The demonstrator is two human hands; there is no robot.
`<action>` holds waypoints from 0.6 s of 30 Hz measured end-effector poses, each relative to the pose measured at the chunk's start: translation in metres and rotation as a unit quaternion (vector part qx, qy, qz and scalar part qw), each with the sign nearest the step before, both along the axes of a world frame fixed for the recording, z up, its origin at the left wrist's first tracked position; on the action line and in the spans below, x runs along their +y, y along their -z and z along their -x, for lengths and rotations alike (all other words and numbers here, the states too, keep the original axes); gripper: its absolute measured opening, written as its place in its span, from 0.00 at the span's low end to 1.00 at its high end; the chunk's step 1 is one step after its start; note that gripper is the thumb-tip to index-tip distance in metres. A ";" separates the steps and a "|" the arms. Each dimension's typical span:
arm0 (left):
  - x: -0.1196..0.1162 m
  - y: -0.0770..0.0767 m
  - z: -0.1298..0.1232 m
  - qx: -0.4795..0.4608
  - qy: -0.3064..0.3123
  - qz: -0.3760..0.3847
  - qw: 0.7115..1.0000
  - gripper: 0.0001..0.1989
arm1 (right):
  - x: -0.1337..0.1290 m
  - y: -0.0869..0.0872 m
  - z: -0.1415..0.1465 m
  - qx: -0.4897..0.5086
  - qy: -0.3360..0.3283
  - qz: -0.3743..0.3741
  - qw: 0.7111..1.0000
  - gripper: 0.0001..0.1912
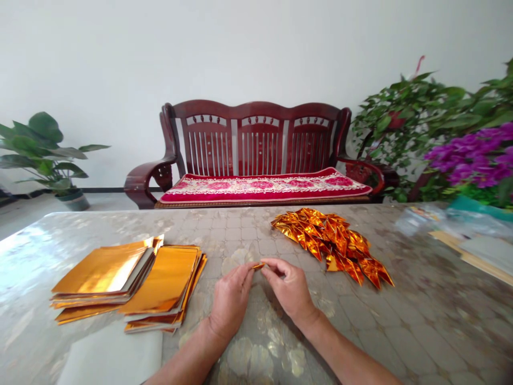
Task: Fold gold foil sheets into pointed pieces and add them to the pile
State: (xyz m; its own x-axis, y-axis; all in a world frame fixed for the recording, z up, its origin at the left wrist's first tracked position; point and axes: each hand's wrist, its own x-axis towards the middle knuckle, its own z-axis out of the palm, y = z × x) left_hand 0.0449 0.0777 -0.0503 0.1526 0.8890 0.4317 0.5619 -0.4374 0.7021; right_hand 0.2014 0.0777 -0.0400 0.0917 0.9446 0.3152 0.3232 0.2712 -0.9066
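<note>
Above the middle of the table, my left hand [232, 297] and my right hand [289, 289] meet at a small piece of folded gold foil paper [258, 266]. The left fingers are closed on its left end. My right thumb and fingertips pinch its right end. Most of the piece is hidden behind the fingers. To the left lie two stacks of flat gold foil sheets, one stack [100, 270] partly behind the other stack [166, 280]. A heap of folded, pointed gold foil pieces [332, 235] sits beyond my right hand.
A patterned cover lies over the table [240, 363], with a pale sheet [114, 355] at its near left. Plastic bags [425, 219] and flat card [476, 259] lie at the right. Behind stand a wooden bench [260, 139], a potted plant [60, 155] and purple flowers [476, 155].
</note>
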 end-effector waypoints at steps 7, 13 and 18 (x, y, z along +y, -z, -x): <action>0.000 -0.007 -0.004 -0.051 -0.041 0.023 0.998 0.10 | -0.001 -0.007 0.001 0.029 0.001 0.014 0.999 0.10; 0.000 -0.013 -0.006 0.023 -0.047 -0.013 0.999 0.08 | -0.003 -0.009 0.003 0.043 0.000 -0.001 0.999 0.10; 0.000 -0.015 -0.005 0.040 -0.046 -0.049 0.997 0.09 | -0.003 -0.008 0.002 0.020 0.003 -0.019 1.000 0.09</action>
